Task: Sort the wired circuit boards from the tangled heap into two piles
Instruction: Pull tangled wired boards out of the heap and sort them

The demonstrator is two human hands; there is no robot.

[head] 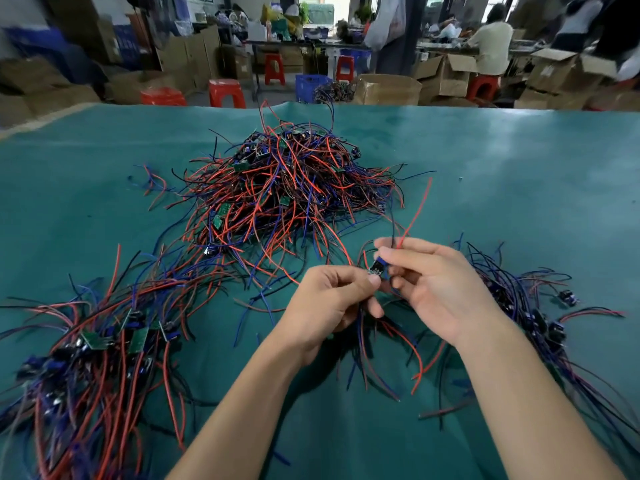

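Spreading wide under everything: a teal tabletop, faintly glossy, running back to a cluttered workshop. Standing beyond its far edge: red plastic stools, a blue crate, stacked cardboard boxes, and a seated person at a distant bench (all blurred).

Lying mid-table: the tangled heap of red, blue and black wires with green boards poking out. Sitting near left: one sorted pile; near right, a second pile, both running off the frame edges.

Holding a small circuit board between the two, above the tabletop just in front of the heap: the left hand, thumb and fingers pinching its lower edge and trailing wires, and the right hand, fingers curling round its upper side. Hiding most of the board behind fingertips; smearing detail on the nearest wires.
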